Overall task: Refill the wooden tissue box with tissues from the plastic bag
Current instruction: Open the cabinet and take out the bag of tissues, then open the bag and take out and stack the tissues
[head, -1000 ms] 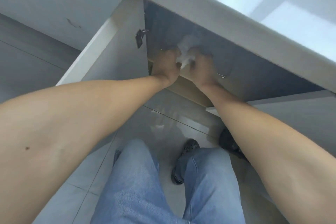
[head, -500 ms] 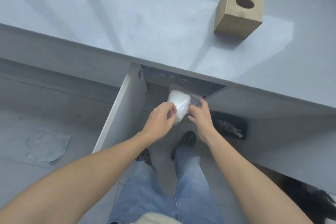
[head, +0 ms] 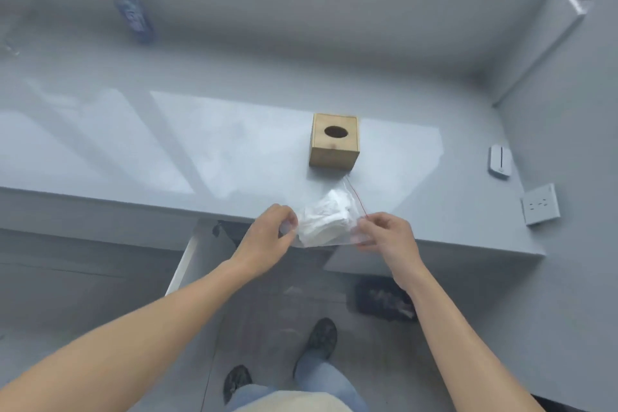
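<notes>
Clear plastic bag point(head: 329, 221) of white tissues point(head: 326, 221) hangs over the near edge of the grey counter point(head: 234, 150), pinched at both ends: my left hand point(head: 271, 234) clamps its left edge, my right hand point(head: 384, 236) its right corner by the red seal strip. Just beyond sits the wooden tissue box point(head: 334, 140), oval hole up. Far left lies a blue-labelled bottle point(head: 128, 3); a wall socket point(head: 540, 204) is at right.

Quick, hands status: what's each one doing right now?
Left hand: closed, pinching the left edge of the bag of tissues.
Right hand: closed, pinching the bag's right edge near its red seal.
</notes>
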